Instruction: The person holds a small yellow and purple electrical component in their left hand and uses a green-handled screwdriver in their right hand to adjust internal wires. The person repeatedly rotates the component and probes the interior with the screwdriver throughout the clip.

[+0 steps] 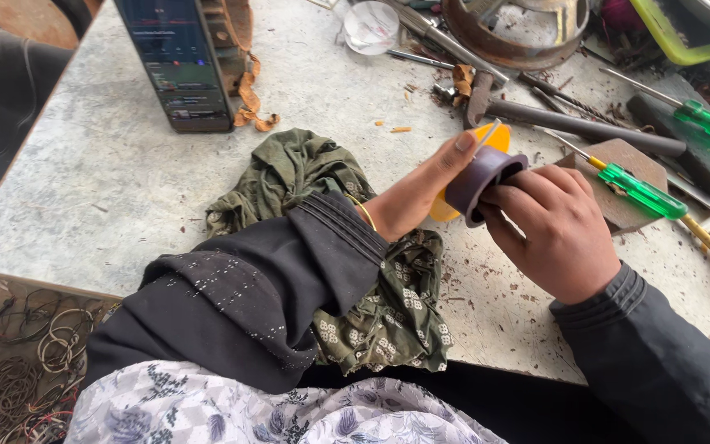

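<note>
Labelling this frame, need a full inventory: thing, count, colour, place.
spool: 1, dark purple, gripped in right hand
disc: 1, orange-yellow, behind spool
cloth: 1, olive patterned, under left forearm
phone: 1, dark, screen lit, propped top left
screwdrivers: 2 seen, green handles, right side
hammer: 1, dark, top centre
metal ring: 1, rusty, top
clear lid: 1, top centre
tray: 1, lime green, top right
wire coils: several, brownish, bottom left
table: 1, pale grey
left hand: on disc and spool
right hand: holds spool
</note>
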